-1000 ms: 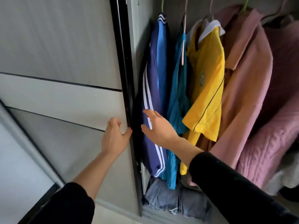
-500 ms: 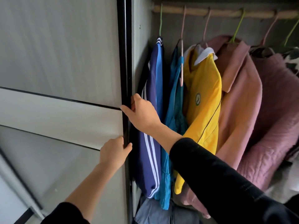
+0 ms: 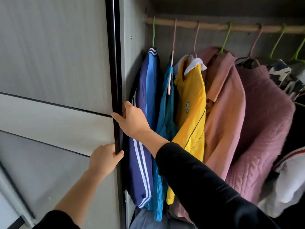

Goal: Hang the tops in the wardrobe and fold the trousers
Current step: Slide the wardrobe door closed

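Both hands grip the upright black sliding door edge [image 3: 115, 71], fingers curled round it: left hand [image 3: 105, 158] low, right hand [image 3: 132, 119] higher. Hung tops [image 3: 189, 104] lie immediately right; below them, apparently, denim trousers [image 3: 145, 219].

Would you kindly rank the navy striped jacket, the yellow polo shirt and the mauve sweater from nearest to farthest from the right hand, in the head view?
1. Navy striped jacket, just right of the right hand, leftmost on the rail.
2. Yellow polo shirt, two hangers further right.
3. Mauve sweater, far right.
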### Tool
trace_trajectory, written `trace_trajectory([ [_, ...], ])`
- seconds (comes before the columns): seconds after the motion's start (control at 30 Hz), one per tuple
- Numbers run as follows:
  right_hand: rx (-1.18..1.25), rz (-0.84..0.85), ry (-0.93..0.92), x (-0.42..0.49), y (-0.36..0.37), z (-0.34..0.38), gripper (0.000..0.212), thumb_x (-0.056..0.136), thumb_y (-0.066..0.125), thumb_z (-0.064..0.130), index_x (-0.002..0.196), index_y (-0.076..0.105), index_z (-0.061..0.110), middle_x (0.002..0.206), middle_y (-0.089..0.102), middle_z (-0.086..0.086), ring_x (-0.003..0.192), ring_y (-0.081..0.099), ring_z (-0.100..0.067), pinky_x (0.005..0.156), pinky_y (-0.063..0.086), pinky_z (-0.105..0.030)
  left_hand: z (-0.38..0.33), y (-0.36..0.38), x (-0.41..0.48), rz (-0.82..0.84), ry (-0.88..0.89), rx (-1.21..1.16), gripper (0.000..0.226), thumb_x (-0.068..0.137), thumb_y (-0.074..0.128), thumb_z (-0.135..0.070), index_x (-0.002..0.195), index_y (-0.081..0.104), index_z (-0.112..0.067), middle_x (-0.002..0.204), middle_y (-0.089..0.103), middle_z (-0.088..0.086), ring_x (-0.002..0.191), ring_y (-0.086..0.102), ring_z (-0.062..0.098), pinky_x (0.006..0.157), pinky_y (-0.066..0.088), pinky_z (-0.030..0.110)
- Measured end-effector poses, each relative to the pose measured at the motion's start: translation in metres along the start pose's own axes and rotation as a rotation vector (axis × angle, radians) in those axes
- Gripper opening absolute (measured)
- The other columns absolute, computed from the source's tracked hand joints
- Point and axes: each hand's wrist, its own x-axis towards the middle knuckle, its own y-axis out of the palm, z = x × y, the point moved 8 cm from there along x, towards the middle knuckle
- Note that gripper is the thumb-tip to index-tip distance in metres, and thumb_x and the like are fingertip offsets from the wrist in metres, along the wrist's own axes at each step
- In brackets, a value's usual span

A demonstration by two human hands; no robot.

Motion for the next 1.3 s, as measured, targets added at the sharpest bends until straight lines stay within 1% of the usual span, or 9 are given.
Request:
trace_trajectory([
  [0.3,-0.014,-0.065,-0.021,-0.036,-0.052,-0.038,0.036,0.093,0.058,0.042,0.098,0.05,0.007,0.079,0.061,-0.007,0.073,0.058,-0.025,0.068,0.052,-0.045,-0.065,0.023,-0.03,0.047,0.065,0.052,0.041,0.089,0.053,-0.044,0.062,0.039,-0.016,0.067,0.057,0.005,0.069,0.055,0.023,0.057,0.036,0.029],
  [0.53,0.024,-0.117,0.023,-0.088,-0.116,-0.08,0.032,0.093,0.058,0.043,0.099,0.049,0.013,0.082,0.062,-0.005,0.071,0.058,-0.021,0.063,0.05,-0.037,-0.144,0.048,-0.066,0.061,0.131,0.071,0.039,0.09,0.049,-0.048,0.071,0.043,-0.015,0.072,0.057,0.004,0.077,0.055,0.025,0.062,0.035,0.029],
  [0.67,0.034,-0.11,0.055,-0.119,-0.159,-0.106,0.037,0.094,0.057,0.041,0.115,0.049,0.012,0.084,0.062,-0.002,0.074,0.06,-0.019,0.058,0.047,-0.027,-0.193,0.064,-0.089,0.042,0.163,0.071,0.039,0.091,0.046,-0.051,0.076,0.047,-0.015,0.073,0.053,0.001,0.083,0.059,0.023,0.066,0.04,0.03],
  [0.77,-0.012,-0.176,0.058,-0.144,-0.191,-0.125,0.04,0.093,0.061,0.035,0.123,0.047,0.012,0.104,0.062,0.001,0.089,0.061,-0.015,0.073,0.053,-0.028,-0.231,0.077,-0.107,0.042,0.189,0.048,0.039,0.091,0.045,-0.05,0.075,0.045,-0.015,0.075,0.058,0.004,0.082,0.059,0.024,0.066,0.042,0.031],
  [0.87,-0.044,-0.325,-0.016,-0.177,-0.226,-0.135,0.064,0.087,0.066,0.014,0.141,0.032,0.014,0.133,0.044,0.001,0.115,0.047,-0.011,0.091,0.045,-0.022,-0.267,0.088,-0.126,0.038,0.213,0.037,0.038,0.091,0.046,-0.049,0.074,0.042,-0.016,0.08,0.062,0.006,0.081,0.059,0.025,0.066,0.04,0.031],
  [1.03,-0.409,-0.476,-0.371,-0.208,-0.281,-0.116,0.061,0.071,0.06,-0.008,0.131,0.048,0.0,0.14,0.045,-0.015,0.132,0.039,-0.029,0.104,0.041,-0.037,-0.328,0.102,-0.155,0.017,0.36,0.05,0.036,0.094,0.044,-0.049,0.076,0.043,-0.017,0.082,0.063,0.002,0.081,0.06,0.023,0.063,0.036,0.029],
  [1.17,-0.889,-0.394,-0.422,-0.218,-0.304,-0.129,0.068,0.077,0.066,0.009,0.139,0.042,-0.006,0.152,0.033,-0.02,0.144,0.026,-0.032,0.117,0.025,-0.039,-0.366,0.108,-0.178,0.04,0.573,-0.024,0.027,0.097,0.042,-0.042,0.082,0.046,-0.02,0.083,0.062,-0.003,0.079,0.06,0.02,0.061,0.031,0.025],
  [1.23,-1.135,-0.345,-0.371,-0.228,-0.312,-0.146,0.076,0.083,0.067,0.022,0.144,0.032,-0.006,0.154,0.027,-0.022,0.145,0.021,-0.034,0.119,0.017,-0.042,-0.378,0.1,-0.191,-0.092,0.755,-0.033,0.015,0.092,0.042,-0.035,0.089,0.048,-0.021,0.087,0.06,-0.004,0.082,0.06,0.02,0.065,0.033,0.023],
  [1.3,-1.28,-0.328,-0.314,-0.241,-0.324,-0.161,0.077,0.087,0.065,0.026,0.145,0.027,-0.008,0.154,0.025,-0.025,0.145,0.02,-0.036,0.12,0.013,-0.044,-0.376,0.091,-0.194,-0.3,0.791,-0.027,0.031,0.085,0.045,-0.036,0.11,0.048,-0.017,0.111,0.054,0.005,0.104,0.052,0.024,0.085,0.037,0.029],
])
